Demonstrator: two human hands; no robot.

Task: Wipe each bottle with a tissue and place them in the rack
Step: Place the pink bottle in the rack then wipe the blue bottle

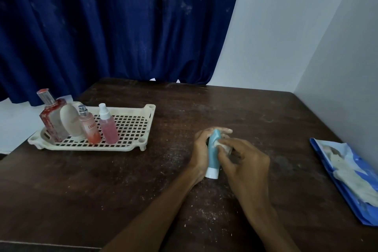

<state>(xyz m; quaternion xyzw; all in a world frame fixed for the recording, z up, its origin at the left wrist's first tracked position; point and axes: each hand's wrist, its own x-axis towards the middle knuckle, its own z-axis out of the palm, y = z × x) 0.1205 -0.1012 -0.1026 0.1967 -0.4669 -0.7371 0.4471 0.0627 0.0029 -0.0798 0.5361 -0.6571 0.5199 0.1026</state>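
Observation:
My left hand grips a light blue tube bottle with a white cap, held over the middle of the dark wooden table. My right hand pinches a crumpled white tissue against the bottle's right side. A cream plastic rack sits at the left. In its left half stand a tall red perfume bottle, a pale oval bottle, a pink bottle with silver cap and a pink spray bottle.
A blue tissue packet with white tissues spilling out lies at the table's right edge. A dark blue curtain hangs behind the table, and white walls close the right side. White crumbs speckle the tabletop.

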